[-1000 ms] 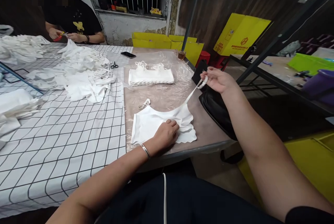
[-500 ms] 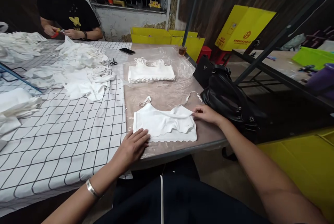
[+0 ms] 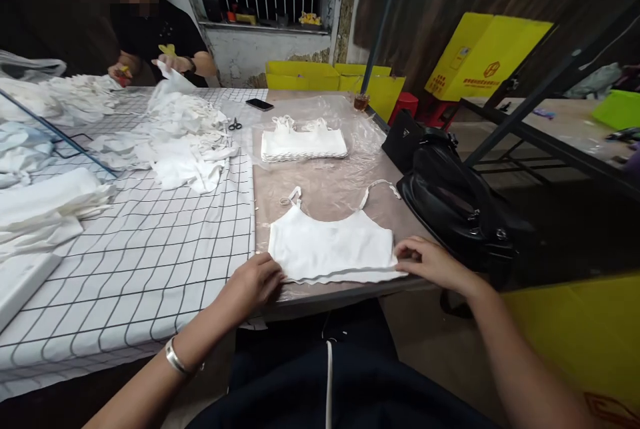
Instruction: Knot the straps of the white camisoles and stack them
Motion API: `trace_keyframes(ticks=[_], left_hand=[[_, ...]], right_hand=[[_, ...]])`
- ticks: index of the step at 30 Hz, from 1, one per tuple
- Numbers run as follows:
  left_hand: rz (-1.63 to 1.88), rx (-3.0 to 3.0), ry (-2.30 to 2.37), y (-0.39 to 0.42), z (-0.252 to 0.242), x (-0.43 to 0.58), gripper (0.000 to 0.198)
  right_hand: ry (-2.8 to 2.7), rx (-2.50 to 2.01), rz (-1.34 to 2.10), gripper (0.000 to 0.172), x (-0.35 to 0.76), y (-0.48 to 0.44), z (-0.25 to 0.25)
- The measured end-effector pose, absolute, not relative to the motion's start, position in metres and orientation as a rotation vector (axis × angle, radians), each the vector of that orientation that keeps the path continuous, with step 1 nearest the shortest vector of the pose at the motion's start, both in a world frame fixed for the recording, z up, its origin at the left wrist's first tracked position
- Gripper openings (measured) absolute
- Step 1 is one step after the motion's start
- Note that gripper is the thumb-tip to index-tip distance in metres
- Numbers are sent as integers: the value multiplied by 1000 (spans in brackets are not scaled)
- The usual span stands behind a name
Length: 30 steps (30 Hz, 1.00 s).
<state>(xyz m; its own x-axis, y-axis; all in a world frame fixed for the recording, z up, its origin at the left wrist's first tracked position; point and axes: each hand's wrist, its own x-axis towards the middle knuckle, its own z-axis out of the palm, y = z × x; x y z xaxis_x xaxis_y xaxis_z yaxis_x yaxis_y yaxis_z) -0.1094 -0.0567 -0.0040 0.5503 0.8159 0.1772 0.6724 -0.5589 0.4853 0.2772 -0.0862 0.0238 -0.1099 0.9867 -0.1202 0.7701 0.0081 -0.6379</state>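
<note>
A white camisole top [image 3: 333, 242] with thin straps lies spread at the table's near edge, its wavy hem towards me. At its lower left corner, my left hand [image 3: 257, 277] pinches the hem, fingers closed. My right hand [image 3: 430, 261] grips the lower right corner between thumb and fingers. The two hem layers lie slightly offset. One strap curls at the upper left; the other stretches out to the upper right. Beyond it sits a neat stack of white tops [image 3: 304, 144] on clear plastic sheeting.
Loose white garments [image 3: 185, 142] are heaped on the checked cloth [image 3: 200, 229] at left. Small scissors [image 3: 235, 124] and a phone [image 3: 259, 104] lie farther back. Black bags [image 3: 440, 182] stand at right, near a glass [image 3: 361, 102]. Across the table a co-worker [image 3: 185, 36] handles white fabric.
The top's rumpled front now lies flat. My right hand has moved down from its upper right side to the hem corner, and my left hand has gone from lying flat to pinching.
</note>
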Motion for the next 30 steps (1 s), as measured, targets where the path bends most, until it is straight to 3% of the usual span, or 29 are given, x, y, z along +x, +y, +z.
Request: trace_keyframes(ticks=[4, 8, 11, 13, 20, 26, 30], left_hand=[[676, 2496, 1305, -40, 14, -97, 34], [432, 2735, 964, -34, 1, -79, 40], [254, 2768, 855, -44, -18, -72, 60], [211, 2747, 871, -51, -25, -72, 63], [203, 2736, 858, -52, -26, -73, 66], [130, 2699, 853, -52, -32, -68, 66], [299, 2344, 845, -48, -15, -67, 60]], right_hand=[[-1860, -1732, 702, 31, 235, -25, 34], [-1909, -1660, 588, 35, 139, 53, 33], [-2004, -1710, 821, 30, 82, 97, 27], [-1970, -1775, 1019, 31, 63, 119, 25], [-1615, -1719, 1447, 28, 80, 188, 55], [-1330, -1700, 1464, 34, 98, 219, 79], [-1394, -1423, 1392, 21, 101, 192, 102]])
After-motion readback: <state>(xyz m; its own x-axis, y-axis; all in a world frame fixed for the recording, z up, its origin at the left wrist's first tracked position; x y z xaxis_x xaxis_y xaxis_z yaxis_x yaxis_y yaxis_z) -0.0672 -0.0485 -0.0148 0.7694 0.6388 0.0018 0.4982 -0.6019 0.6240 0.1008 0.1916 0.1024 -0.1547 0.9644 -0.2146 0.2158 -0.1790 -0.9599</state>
